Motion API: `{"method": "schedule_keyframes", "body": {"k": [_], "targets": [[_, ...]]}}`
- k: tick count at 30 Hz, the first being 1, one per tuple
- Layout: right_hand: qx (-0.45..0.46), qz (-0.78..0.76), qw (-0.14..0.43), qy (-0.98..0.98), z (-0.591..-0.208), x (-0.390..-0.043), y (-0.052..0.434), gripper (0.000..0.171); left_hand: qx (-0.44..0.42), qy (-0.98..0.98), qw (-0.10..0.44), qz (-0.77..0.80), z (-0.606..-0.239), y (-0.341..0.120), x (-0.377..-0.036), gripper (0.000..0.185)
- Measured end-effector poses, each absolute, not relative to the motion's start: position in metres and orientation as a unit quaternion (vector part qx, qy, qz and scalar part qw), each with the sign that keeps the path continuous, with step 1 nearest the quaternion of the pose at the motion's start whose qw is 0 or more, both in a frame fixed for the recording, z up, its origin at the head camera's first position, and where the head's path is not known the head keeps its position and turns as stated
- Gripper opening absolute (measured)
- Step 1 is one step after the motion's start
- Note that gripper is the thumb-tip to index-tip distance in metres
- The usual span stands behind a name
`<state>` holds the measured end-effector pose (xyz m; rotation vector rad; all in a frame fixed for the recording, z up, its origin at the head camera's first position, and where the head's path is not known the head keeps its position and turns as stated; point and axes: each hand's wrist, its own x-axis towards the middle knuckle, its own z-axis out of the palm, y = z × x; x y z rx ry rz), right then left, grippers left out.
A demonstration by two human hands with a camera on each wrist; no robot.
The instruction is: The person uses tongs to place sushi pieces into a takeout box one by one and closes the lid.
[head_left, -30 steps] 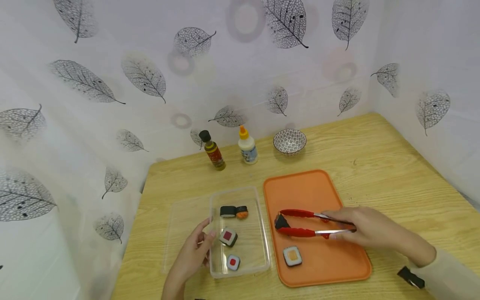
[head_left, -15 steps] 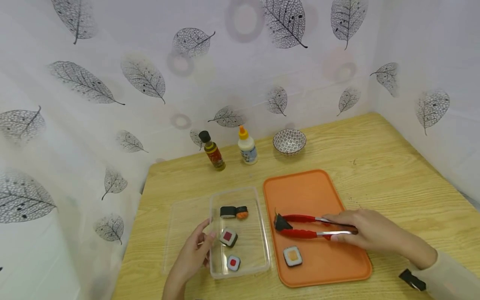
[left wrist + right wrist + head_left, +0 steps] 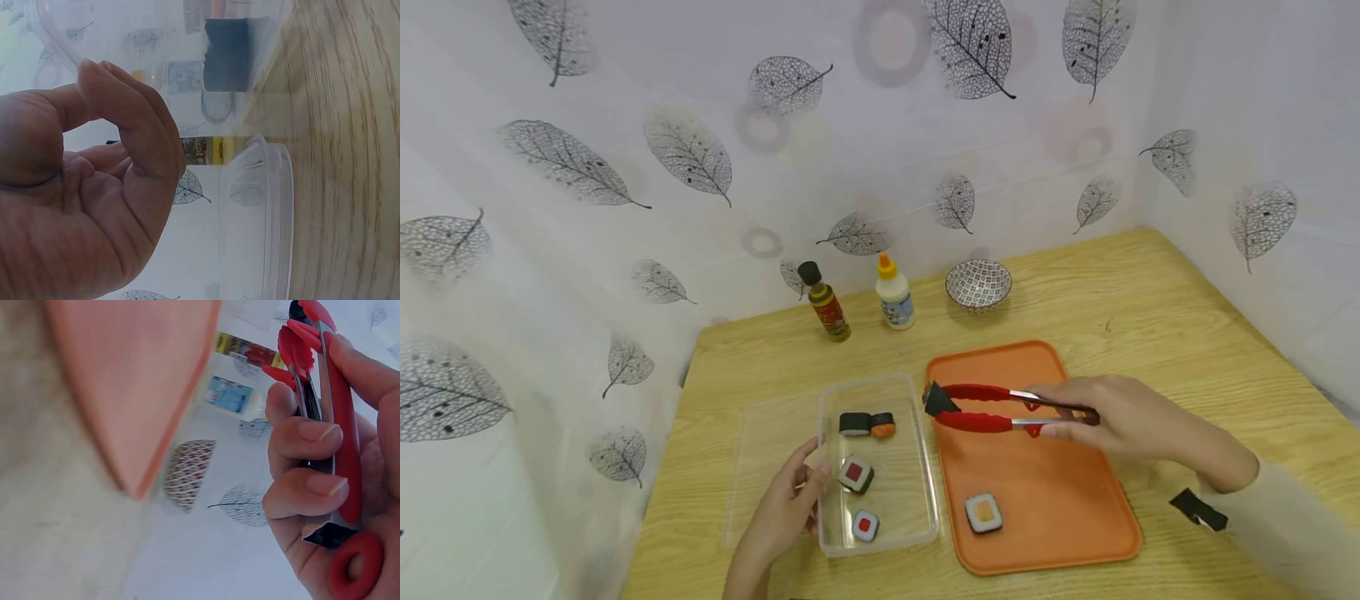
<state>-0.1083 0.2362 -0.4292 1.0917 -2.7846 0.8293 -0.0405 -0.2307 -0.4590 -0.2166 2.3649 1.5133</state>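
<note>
4 sushi pieces point(image 3: 856, 473) lie in the clear box point(image 3: 901, 487) the left hand point(image 3: 784, 504) pinches; right hand point(image 3: 1120, 417) grips red tongs point(image 3: 973, 423)

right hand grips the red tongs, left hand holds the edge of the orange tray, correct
Not quite: the left hand holds the edge of the clear container, not the orange tray, as the head view shows. The right hand does grip the red tongs.

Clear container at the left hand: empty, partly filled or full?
Partly filled: in the head view, the clear container has four sushi pieces inside, with bare floor showing around them.
</note>
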Motion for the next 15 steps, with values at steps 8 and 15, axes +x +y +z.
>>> {"method": "schedule_keyframes", "body": {"k": [8,15], "targets": [[0.425,0.216,0.007,-0.879,-0.398,-0.135,0.205,0.041,-0.075,0.829,0.158,0.531,-0.459,-0.230,-0.040,0.055],[0.461,0.163,-0.042,-0.871,-0.380,-0.146,0.171,0.048,-0.073,0.832,0.154,0.529,-0.460,-0.229,-0.041,0.055]]}}
